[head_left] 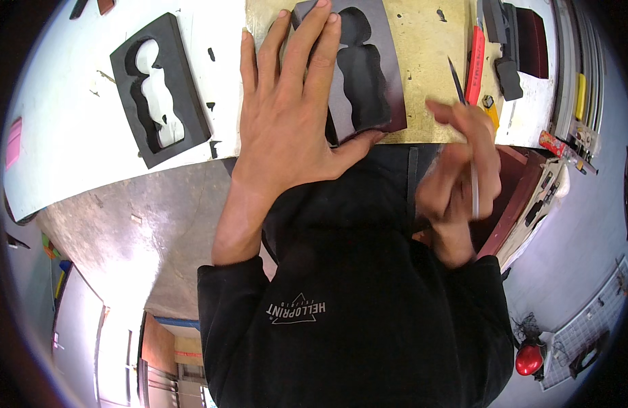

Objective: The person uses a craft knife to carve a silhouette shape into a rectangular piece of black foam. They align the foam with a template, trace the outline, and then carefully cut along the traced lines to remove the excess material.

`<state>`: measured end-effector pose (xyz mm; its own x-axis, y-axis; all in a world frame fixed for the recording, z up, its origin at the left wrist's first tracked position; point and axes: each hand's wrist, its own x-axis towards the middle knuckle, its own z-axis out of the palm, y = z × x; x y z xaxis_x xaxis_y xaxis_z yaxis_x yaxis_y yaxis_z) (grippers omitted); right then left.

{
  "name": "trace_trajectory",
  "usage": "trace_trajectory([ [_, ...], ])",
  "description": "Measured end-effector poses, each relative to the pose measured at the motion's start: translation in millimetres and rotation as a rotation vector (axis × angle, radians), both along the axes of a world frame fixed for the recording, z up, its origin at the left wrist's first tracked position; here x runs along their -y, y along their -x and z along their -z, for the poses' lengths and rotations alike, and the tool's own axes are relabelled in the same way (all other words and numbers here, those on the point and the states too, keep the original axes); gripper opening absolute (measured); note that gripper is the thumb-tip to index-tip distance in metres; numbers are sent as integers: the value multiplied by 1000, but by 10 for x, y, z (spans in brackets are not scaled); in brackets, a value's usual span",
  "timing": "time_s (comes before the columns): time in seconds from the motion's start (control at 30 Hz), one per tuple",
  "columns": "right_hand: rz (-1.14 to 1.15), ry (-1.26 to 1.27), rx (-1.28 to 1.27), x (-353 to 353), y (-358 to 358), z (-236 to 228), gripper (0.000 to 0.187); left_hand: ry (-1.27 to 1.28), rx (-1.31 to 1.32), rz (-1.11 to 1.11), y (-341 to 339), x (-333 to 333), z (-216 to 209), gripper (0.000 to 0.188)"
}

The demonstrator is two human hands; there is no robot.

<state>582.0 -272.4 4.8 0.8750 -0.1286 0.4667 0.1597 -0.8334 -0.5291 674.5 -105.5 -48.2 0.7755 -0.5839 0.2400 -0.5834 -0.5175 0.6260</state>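
My left hand (287, 102) lies flat with fingers extended over the left part of a dark foam block (394, 102). Its thumb rests along the block's near edge. A wavy black shape (361, 81), with a rounded end and a longer body, shows in the block to the right of my fingers. My right hand (464, 163), blurred by motion, is closed round a slim pointed tool (457, 79) with a dark tip and a pale shaft. The tip points away from me, right of the block and apart from it. Part of the block is hidden under my left hand.
A black foam frame (185, 88) with a similar cut-out lies on the white table (62, 136) at left. The block rests on a yellowish board (430, 88). To the right are a red cutter (474, 64), dark foam pieces (509, 78) and long strips (566, 61).
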Motion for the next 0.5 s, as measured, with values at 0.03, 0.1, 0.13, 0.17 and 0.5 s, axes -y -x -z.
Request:
trace_trajectory([
  [0.03, 58, -5, -14, 24, -33, 66, 15, 8, 12, 12, -8, -2, 9, 120],
  [0.1, 149, -85, -82, 23, -88, 176, 16, -4, 22, 23, -14, -4, 28, 124],
  [0.13, 182, -157, -127, -16, -115, 238, 18, -8, 31, 27, -21, 1, 39, 126],
  [0.17, 215, -230, -171, -38, -117, 284, 20, 20, 16, 37, -12, -16, 52, 126],
  [0.5, 184, -254, -126, 163, -112, 223, 36, 413, 14, 39, -116, -190, 246, 130],
])
